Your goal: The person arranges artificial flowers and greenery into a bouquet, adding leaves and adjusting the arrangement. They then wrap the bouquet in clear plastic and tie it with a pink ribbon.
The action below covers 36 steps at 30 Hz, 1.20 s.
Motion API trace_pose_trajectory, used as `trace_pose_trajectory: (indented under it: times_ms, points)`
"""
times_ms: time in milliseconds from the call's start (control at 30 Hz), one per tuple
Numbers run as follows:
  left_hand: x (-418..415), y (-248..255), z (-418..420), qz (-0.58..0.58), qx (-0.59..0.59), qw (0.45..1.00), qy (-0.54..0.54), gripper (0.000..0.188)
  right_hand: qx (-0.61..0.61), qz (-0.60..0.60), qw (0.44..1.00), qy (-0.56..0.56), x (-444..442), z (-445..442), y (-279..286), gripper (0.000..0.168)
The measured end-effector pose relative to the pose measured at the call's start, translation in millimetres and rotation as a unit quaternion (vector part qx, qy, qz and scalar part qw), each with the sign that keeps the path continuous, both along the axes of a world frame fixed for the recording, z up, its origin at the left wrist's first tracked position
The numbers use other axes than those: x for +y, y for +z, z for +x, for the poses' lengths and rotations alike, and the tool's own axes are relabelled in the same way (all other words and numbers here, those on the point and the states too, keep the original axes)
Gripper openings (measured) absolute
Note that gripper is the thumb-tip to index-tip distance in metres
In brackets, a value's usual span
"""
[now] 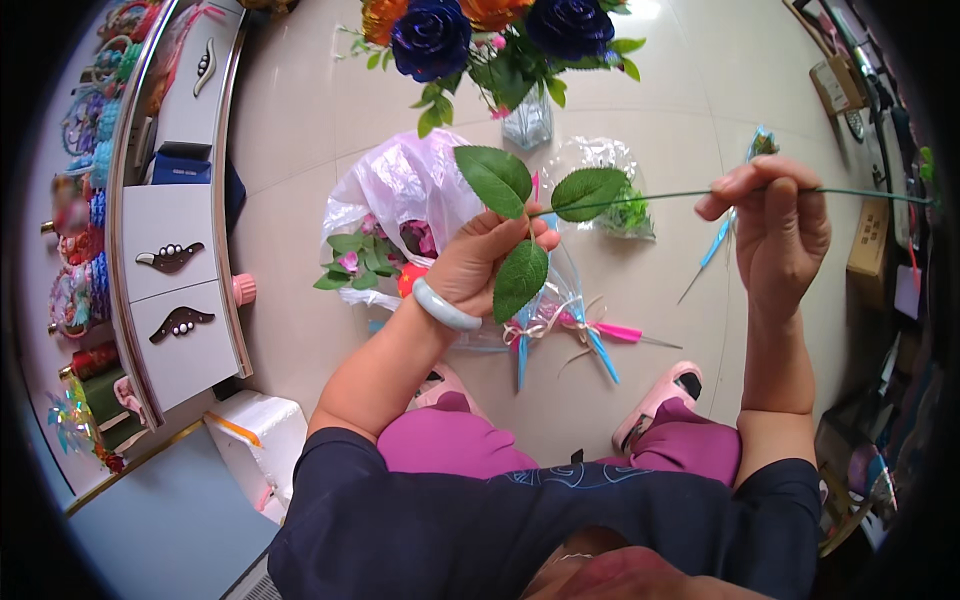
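Note:
My left hand [487, 259], with a pale bangle [444, 306] at the wrist, pinches the base of an artificial leaf sprig [491, 180] with three green leaves. A thin green stem [667, 196] runs from there to the right, nearly level. My right hand [780, 217] is raised and closed around that stem, fingers bent over it. The stem's far end reaches the right rim of the view, near a small green leafy piece. Artificial blue roses [430, 39] and orange flowers stand in a clear vase [528, 121] on the floor beyond my hands.
A whitish plastic bag [397, 180] with artificial flowers lies on the tiled floor. Near it are a clear bag of greenery [628, 214] and wrapped pieces with ribbons [577, 326]. A blue-wrapped stem [716, 244] lies farther right. White drawers [171, 244] flank the left, cardboard boxes [870, 236] the right.

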<state>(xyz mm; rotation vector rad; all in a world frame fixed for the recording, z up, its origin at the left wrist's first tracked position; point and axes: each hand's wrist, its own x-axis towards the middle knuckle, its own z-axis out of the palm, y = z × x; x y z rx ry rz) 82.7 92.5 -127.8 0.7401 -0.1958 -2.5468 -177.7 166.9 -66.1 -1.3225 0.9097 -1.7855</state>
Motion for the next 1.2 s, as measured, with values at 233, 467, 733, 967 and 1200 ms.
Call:
trace_pose_trajectory:
  times_ms: [233, 467, 733, 967, 1200]
  points:
    - [0, -5, 2, -0.101, -0.127, 0.986, 0.035, 0.015, -0.104, 0.090, 0.990, -0.025, -7, 11, -15, 0.020]
    - [10, -3, -4, -0.306, -0.214, 0.927, -0.027, 0.011, -0.114, 0.200, 0.973, 0.024, 0, 24, -27, 0.016]
    - [2, -7, 3, -0.142, -0.123, 0.982, -0.006, 0.021, -0.043, 0.103, 0.994, -0.003, 1, 0, -6, 0.021]
    - [7, -17, 8, -0.012, -0.008, 1.000, 0.014, 0.022, 0.020, 0.016, 1.000, 0.007, 6, -7, 3, 0.023]
    - [10, -12, 1, 0.006, -0.005, 1.000, 0.006, 0.023, 0.038, 0.022, 0.999, 0.018, 10, -6, 1, 0.023]
